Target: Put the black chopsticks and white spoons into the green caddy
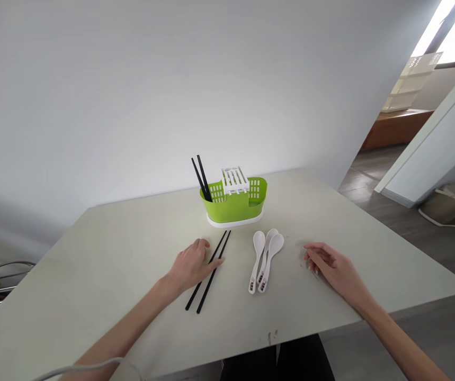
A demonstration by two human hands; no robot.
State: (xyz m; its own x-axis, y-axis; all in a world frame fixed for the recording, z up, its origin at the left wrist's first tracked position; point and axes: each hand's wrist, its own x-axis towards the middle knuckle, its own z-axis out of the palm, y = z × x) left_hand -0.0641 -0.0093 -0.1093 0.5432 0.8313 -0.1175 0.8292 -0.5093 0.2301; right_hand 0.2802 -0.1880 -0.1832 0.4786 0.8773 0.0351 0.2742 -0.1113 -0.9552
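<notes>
Two black chopsticks (207, 293) lie side by side on the table, slanting away from me. My left hand (193, 264) is over their middle, with the thumb stretched across them and the fingers apart from it on the far left side; the chopsticks stay flat on the table. To their right, three white spoons (258, 241) lie close together, bowls pointing away and patterned handle ends towards me. My right hand (330, 264) rests on the table right of the spoons, fingers loosely bent, holding nothing.
Behind the chopsticks and spoons stands a green utensil basket (233, 210) with a white base and white slotted top piece (235, 181). Two more black chopsticks (202, 177) lean in its left compartment. A wall (151, 106) runs along the table's far edge. A grey cable (88, 366) crosses at lower left.
</notes>
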